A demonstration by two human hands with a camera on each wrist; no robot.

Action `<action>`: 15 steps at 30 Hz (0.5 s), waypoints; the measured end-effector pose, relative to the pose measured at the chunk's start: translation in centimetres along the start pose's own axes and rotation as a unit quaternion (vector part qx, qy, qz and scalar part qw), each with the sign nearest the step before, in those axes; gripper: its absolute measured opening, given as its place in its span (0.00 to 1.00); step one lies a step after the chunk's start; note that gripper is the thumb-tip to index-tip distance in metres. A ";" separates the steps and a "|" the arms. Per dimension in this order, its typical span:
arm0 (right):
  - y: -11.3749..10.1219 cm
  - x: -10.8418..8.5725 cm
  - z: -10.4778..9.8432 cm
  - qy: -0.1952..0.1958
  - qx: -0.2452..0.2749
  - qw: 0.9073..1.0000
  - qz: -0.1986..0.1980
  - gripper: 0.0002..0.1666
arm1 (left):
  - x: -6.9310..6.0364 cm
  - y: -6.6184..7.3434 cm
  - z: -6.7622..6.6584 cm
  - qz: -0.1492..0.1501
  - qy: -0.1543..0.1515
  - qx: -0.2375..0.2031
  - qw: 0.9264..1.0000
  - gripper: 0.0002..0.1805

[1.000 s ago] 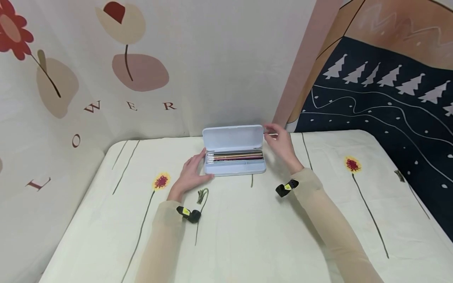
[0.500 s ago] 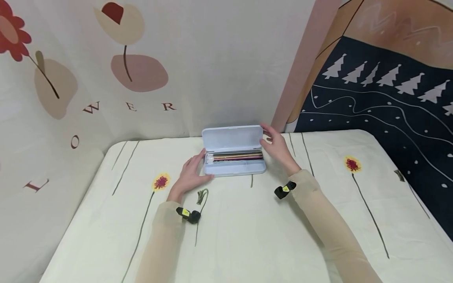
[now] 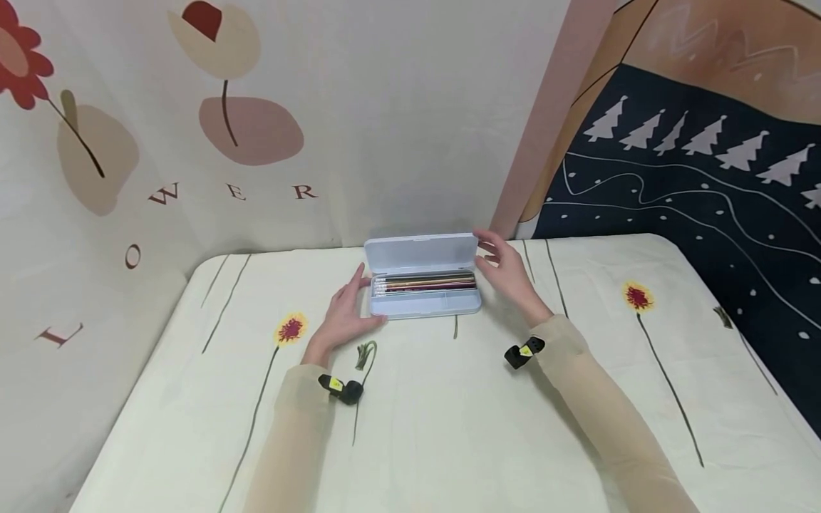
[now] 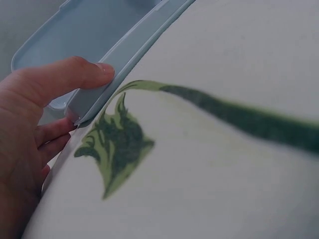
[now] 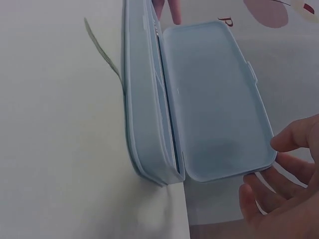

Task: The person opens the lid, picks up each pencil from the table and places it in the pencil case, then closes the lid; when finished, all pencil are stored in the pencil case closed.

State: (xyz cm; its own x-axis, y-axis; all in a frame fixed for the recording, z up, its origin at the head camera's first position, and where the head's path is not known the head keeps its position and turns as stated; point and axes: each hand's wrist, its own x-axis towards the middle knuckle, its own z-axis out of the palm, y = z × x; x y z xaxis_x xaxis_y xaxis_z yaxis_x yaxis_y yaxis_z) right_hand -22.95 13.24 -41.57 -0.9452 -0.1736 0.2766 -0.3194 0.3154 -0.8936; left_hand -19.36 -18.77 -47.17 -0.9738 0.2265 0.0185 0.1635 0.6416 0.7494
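Observation:
A light blue pencil case [image 3: 417, 306] lies on the cloth with its hinged lid [image 3: 423, 254] raised at the back. Several pencils [image 3: 426, 283] lie side by side in its rear compartment. My left hand [image 3: 343, 318] grips the case's left end; in the left wrist view the thumb [image 4: 82, 72] presses on the front rim while other fingers show past the end. At the lid's upper right corner, my right hand [image 3: 507, 271] holds the edge. The right wrist view shows the thumb [image 5: 294, 137] on that edge and curled fingers behind the lid [image 5: 214, 99].
A white cloth [image 3: 436, 427] printed with flowers covers the table. A pale curtain [image 3: 398, 142] with printed letters hangs close behind the case. To the right hangs a dark fabric [image 3: 680, 185] with white trees.
My right hand has moved left onto the lid's corner. The lid now tips slightly forward and its top edge sits lower. The left hand's fingers have shifted a little at the case's end.

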 end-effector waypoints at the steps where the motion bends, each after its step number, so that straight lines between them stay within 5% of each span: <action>1: 0.0 -0.2 -0.1 -0.001 0.007 1.000 -0.001 0.27 | 0.0 0.0 0.0 0.001 0.000 -0.001 1.000 0.63; 15: 0.2 -1.9 -0.6 0.005 0.007 1.000 -0.006 0.20 | 0.0 -0.2 0.0 0.026 0.005 0.005 1.000 0.61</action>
State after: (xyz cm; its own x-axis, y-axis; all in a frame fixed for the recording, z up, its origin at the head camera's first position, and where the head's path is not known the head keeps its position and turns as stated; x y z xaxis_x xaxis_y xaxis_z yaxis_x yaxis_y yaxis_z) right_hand -21.25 14.19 -42.12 -0.9418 -0.1683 0.2910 -0.3302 0.3005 -0.8948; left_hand -19.44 -18.89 -47.30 -0.9656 0.2524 0.0631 0.2148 0.6367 0.7406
